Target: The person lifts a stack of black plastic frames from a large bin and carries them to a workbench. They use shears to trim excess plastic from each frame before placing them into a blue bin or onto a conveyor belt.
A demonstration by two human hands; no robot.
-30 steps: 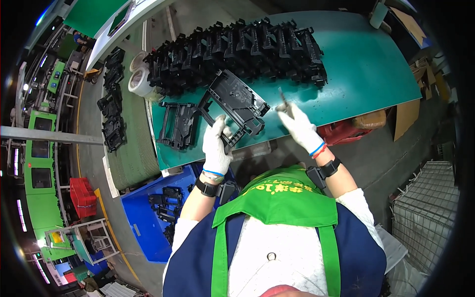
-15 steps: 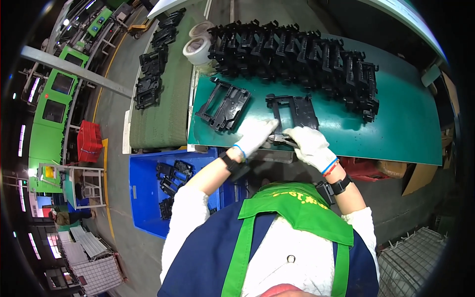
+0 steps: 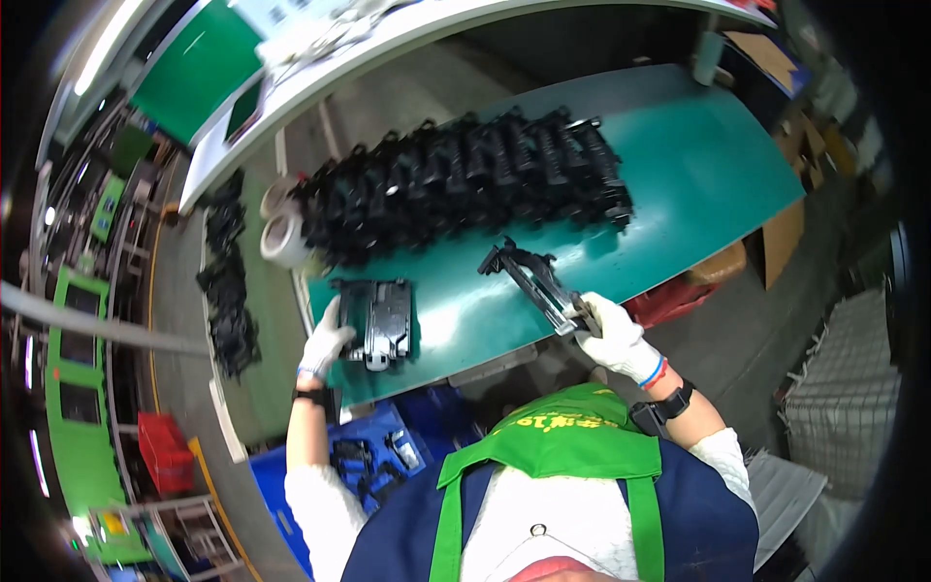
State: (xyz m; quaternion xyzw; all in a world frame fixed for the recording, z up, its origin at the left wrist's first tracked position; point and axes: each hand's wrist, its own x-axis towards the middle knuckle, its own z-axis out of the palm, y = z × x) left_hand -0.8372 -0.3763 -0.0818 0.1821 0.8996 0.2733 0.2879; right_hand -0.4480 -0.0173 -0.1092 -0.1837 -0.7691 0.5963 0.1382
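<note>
My left hand (image 3: 328,341), in a white glove, is closed on the left edge of a black plastic frame (image 3: 391,320) at the table's near left. In my gloved right hand (image 3: 614,335) is a second black plastic frame (image 3: 531,274), tilted, its far end pointing up and left. A dark piece with a metallic tip, perhaps nippers, shows at those right fingers, too blurred to be sure. Both frames are over the green tabletop (image 3: 679,184).
A long row of black frames (image 3: 465,175) stands along the table's far side. Tape rolls (image 3: 282,240) sit by its left end. More frames lie on the conveyor (image 3: 281,378) at left. Below is a blue bin (image 3: 281,495) with black parts. A white shelf (image 3: 407,39) crosses above.
My hands have moved apart, the left to the other frame at left. The right one now holds up its frame at a tilt. My view has turned, shifting the table's contents left.
</note>
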